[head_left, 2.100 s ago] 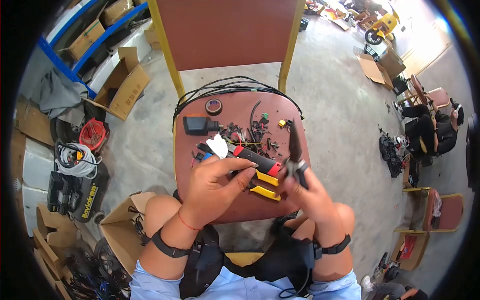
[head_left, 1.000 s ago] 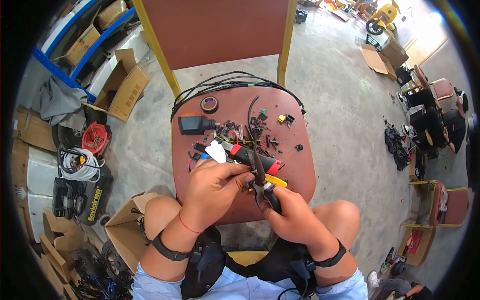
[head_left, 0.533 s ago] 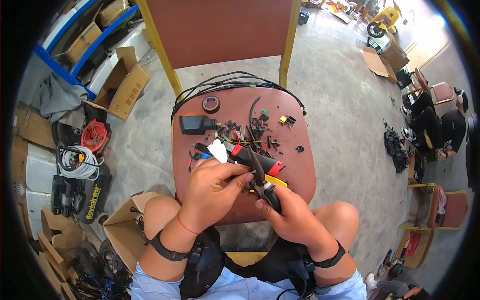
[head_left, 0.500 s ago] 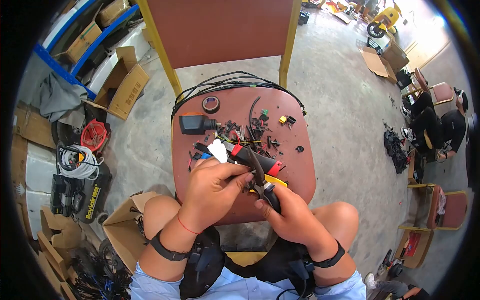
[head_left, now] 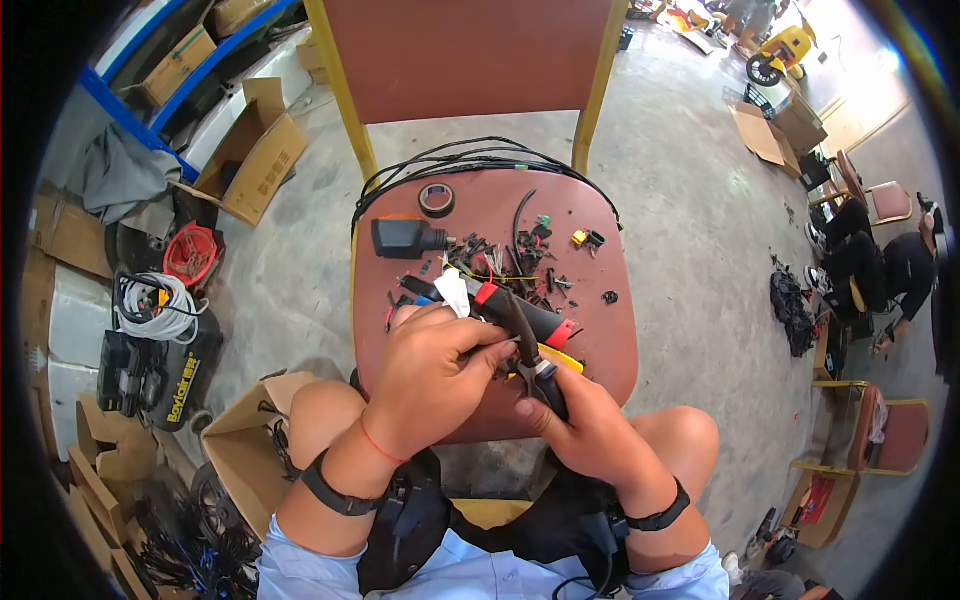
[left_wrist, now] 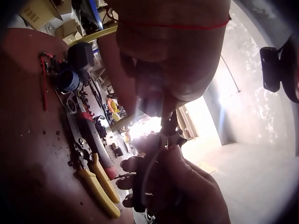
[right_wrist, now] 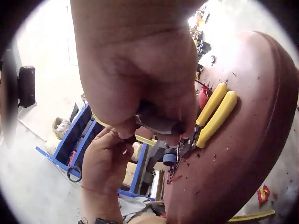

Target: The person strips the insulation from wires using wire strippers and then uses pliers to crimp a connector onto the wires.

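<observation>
My right hand (head_left: 600, 430) grips a pair of pliers (head_left: 546, 384) with dark handles, its long dark nose pointing up and away. Thumb and forefinger of my left hand (head_left: 435, 375) pinch a tiny piece right beside the pliers' jaws; its kind is too small to tell. Both hands are above the front of the chair seat (head_left: 600, 290). Beneath them lies a yellow-handled wire tool (right_wrist: 219, 120), partly covered in the head view. A black-and-red tool (head_left: 547, 318) and a white scrap (head_left: 453, 292) lie just beyond the fingers.
Black clippings and wire bits (head_left: 545, 285) litter the seat's middle. Farther back are a tape roll (head_left: 424, 204), a black housing with an orange side (head_left: 405, 238), and coiled black cable (head_left: 480, 160). Open cardboard boxes (head_left: 245, 425) stand on the floor at left.
The pliers, at first raised to the right and apart from my left hand, have come left to its fingertips. Since half a second ago the hands hold nearly the same pose; the view has shifted slightly.
</observation>
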Motion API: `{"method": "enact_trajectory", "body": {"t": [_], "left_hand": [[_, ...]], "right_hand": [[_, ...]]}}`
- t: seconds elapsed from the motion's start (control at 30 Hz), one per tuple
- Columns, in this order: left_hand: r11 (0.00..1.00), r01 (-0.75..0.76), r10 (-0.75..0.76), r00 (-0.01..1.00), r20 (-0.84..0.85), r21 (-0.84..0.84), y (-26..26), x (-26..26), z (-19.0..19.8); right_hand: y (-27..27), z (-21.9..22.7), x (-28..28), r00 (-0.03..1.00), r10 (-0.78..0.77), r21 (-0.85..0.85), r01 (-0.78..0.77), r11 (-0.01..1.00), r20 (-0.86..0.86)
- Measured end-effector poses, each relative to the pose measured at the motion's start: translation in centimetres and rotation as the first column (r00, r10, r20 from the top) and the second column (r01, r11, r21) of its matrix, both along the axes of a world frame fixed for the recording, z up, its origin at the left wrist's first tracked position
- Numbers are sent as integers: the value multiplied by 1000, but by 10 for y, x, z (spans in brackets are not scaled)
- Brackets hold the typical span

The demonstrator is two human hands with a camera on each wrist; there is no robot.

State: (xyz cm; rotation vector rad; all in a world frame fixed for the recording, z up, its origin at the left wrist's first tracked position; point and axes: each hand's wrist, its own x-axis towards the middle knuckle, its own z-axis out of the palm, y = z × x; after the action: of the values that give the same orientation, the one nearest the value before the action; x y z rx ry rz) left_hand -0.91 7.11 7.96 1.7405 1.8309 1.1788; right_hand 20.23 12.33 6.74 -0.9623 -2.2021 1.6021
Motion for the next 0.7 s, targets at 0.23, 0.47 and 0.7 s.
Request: {"method": "enact_trajectory", "body": {"t": [0.23, 0.47, 0.7], "left_hand": [[1000, 4, -4, 1000, -7, -16, 0, -1, -1], [1000, -4, 4, 1000, 12, 9, 1, 0, 0], [999, 16, -18, 998, 61, 40, -2, 6, 0]], "right_hand": [[0, -3, 0, 1000, -1, 12, 1, 1000, 4], [-2, -10, 0, 999, -38, 8, 38, 999, -7], [-2, -16, 1, 978, -197, -193, 180, 964, -71]]}}
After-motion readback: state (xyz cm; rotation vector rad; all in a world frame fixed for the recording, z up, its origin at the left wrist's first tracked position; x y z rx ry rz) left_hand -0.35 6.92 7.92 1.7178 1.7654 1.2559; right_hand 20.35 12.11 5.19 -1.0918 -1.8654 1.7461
